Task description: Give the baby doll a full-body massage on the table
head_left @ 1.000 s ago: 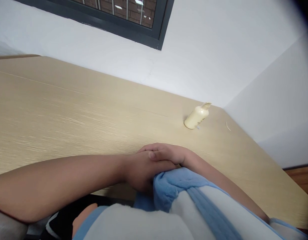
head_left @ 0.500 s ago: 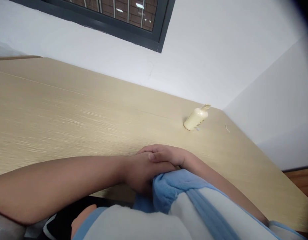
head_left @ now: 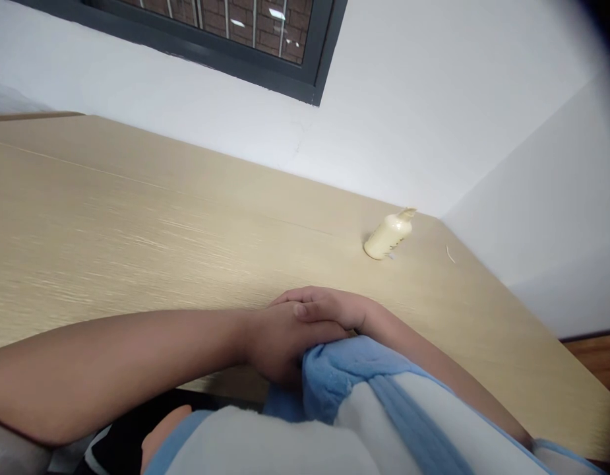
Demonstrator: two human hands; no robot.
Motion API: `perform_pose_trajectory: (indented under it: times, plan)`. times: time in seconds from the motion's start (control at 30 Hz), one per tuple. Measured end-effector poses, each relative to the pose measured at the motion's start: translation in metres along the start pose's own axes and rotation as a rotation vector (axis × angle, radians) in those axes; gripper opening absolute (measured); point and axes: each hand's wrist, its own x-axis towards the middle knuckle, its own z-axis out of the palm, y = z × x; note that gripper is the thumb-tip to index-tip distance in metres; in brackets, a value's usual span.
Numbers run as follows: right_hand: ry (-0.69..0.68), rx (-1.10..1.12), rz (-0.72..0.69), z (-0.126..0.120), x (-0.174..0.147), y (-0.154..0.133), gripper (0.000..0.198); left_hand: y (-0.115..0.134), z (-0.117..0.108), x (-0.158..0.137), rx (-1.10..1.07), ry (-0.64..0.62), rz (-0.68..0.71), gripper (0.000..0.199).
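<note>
My left hand [head_left: 279, 336] and my right hand [head_left: 329, 307] are clasped together at the near edge of the wooden table [head_left: 176, 224]. The right hand lies over the far side of the left, its thumb resting across the back of it. The left thumb reaches along under the right palm, while most left fingers are hidden. I see no object between the hands. Just below them is the blue and white clothing [head_left: 344, 369] on my body. A pale yellow pump bottle [head_left: 388, 236] stands farther back on the table, apart from both hands.
A thin pale strip [head_left: 450, 254] lies on the table right of the bottle. White walls [head_left: 384, 119] border the table behind and at right. Above the back edge is a dark-framed window [head_left: 309, 89] with bars. Brown wood [head_left: 596, 359] shows at far right.
</note>
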Motion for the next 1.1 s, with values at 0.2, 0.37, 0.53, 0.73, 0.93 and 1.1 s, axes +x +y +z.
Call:
perform_pose_trajectory:
  times: [0.2,0.37,0.53,0.73,0.93,1.1]
  plan:
    - [-0.015,0.005,-0.031,-0.0007,0.0000,0.0019,0.052,-0.0004,-0.0011,0.0015,-0.036,-0.014,-0.013,0.055]
    - [-0.009,-0.002,-0.018,-0.0005,-0.0001,0.0004,0.049,-0.0009,0.0006,0.0003,-0.036,0.001,-0.027,0.057]
    - [-0.014,0.001,-0.061,0.0006,-0.0007,-0.0004,0.045,-0.0006,0.0004,-0.0006,-0.027,0.000,-0.016,0.062]
    - [-0.037,-0.003,-0.042,-0.0028,0.0008,0.0032,0.045,-0.0025,0.0019,0.0007,-0.048,0.032,0.004,0.058]
    - [-0.036,0.017,-0.023,-0.0039,0.0017,0.0045,0.046,-0.0028,0.0031,0.0002,-0.031,0.045,-0.002,0.057]
    - [-0.029,0.000,-0.017,-0.0036,0.0015,0.0051,0.047,-0.0003,0.0015,-0.0001,-0.021,0.020,0.002,0.058]
